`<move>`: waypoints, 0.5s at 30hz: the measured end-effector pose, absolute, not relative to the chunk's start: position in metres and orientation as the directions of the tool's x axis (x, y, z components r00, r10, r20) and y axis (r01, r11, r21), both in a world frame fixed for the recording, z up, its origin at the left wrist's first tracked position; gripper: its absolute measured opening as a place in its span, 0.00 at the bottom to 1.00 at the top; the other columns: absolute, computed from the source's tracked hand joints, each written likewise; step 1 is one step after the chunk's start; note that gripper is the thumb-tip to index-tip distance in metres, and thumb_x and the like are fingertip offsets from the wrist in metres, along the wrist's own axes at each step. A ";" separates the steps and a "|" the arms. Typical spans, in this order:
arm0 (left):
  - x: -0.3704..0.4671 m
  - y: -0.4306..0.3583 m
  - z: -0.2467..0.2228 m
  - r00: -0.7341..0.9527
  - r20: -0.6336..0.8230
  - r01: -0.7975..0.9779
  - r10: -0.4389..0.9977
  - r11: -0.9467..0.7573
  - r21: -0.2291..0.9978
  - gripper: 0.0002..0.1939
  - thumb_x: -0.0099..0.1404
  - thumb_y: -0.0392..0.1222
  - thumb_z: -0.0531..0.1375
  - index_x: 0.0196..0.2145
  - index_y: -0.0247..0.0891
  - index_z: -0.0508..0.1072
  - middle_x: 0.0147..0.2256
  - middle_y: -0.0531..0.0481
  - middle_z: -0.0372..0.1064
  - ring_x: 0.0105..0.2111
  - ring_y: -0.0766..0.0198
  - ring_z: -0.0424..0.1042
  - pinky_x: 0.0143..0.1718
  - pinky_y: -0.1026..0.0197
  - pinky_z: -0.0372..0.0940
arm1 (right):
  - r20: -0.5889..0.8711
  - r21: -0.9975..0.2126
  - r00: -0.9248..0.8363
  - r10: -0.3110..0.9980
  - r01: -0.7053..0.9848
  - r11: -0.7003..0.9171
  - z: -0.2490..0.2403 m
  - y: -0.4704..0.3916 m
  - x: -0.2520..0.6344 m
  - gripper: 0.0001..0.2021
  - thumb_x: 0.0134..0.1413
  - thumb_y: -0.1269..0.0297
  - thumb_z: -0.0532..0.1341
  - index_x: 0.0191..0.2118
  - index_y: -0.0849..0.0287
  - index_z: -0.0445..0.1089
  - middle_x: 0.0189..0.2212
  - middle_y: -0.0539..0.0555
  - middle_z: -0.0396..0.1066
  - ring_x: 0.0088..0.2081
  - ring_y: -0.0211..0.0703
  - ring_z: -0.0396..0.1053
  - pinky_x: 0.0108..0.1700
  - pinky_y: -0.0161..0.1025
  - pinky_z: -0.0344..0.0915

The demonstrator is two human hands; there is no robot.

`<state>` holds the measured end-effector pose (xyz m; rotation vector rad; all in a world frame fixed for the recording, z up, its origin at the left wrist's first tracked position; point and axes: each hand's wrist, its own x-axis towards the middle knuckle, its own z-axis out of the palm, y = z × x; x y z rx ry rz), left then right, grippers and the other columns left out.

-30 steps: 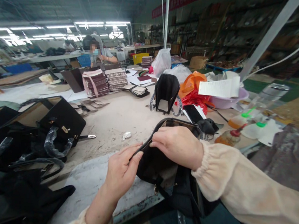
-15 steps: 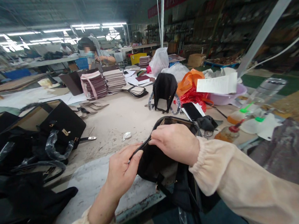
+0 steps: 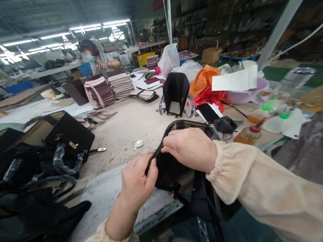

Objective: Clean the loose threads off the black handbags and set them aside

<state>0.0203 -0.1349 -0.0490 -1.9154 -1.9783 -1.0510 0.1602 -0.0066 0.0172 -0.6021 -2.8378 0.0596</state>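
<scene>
My left hand (image 3: 138, 179) is clamped on the rim of an open black bag (image 3: 170, 175), thumb on the inner side and fingers round the outer. My right hand (image 3: 190, 148) reaches over the bag's mouth, its fingers bunched together against that same rim, a little farther along; I cannot tell whether they pinch it or only press. The bag sits between and below my hands, tilted at the near edge of the workbench (image 3: 133, 122), its pale lining showing. A film-wrapped strap (image 3: 204, 233) hangs below my right hand. Just beyond my left hand lies a white scrap (image 3: 138, 144). Well to the left of that hand are more black bags (image 3: 77, 134), one with its metal clasp showing. Straight ahead of my right hand, a small black bag (image 3: 176, 86) stands on the bench; to its right is a dark phone (image 3: 207, 113). Farther right, past my right wrist, I have a red-capped bottle (image 3: 248, 135) of amber liquid. Beyond my left hand, well away, stands a stack of dark panels (image 3: 100, 92) tied with pink ribbon, and past it is a masked co-worker (image 3: 101, 60).
</scene>
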 end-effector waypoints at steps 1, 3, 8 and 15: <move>0.021 -0.135 -0.049 -0.141 0.584 0.933 0.800 -0.090 0.348 0.11 0.64 0.36 0.53 0.43 0.38 0.71 0.39 0.47 0.74 0.39 0.62 0.73 0.42 0.62 0.67 | 0.222 -0.090 -0.886 0.407 0.397 0.913 0.018 -0.007 0.160 0.12 0.59 0.58 0.55 0.31 0.57 0.73 0.33 0.52 0.74 0.35 0.40 0.70 0.30 0.34 0.54; 0.021 -0.134 -0.048 -0.137 0.569 0.933 0.811 -0.087 0.349 0.11 0.64 0.36 0.53 0.43 0.38 0.71 0.39 0.47 0.74 0.39 0.62 0.73 0.42 0.62 0.67 | 0.218 -0.091 -0.885 0.411 0.401 0.912 0.018 -0.008 0.161 0.12 0.59 0.58 0.55 0.31 0.57 0.73 0.34 0.52 0.75 0.35 0.40 0.70 0.31 0.34 0.55; 0.021 -0.134 -0.049 -0.115 0.573 0.943 0.812 -0.092 0.319 0.11 0.65 0.36 0.53 0.43 0.38 0.71 0.39 0.46 0.74 0.39 0.62 0.73 0.41 0.62 0.66 | 0.203 -0.089 -0.881 0.428 0.418 0.904 0.020 -0.009 0.162 0.13 0.59 0.58 0.55 0.32 0.57 0.74 0.34 0.53 0.75 0.35 0.41 0.70 0.31 0.34 0.56; 0.019 -0.132 -0.050 -0.087 0.583 0.951 0.808 -0.108 0.290 0.12 0.66 0.37 0.52 0.43 0.35 0.71 0.38 0.45 0.74 0.37 0.62 0.73 0.41 0.62 0.66 | 0.176 -0.060 -0.888 0.426 0.422 0.905 0.023 -0.009 0.163 0.14 0.60 0.58 0.54 0.33 0.57 0.74 0.35 0.53 0.75 0.37 0.43 0.71 0.29 0.35 0.56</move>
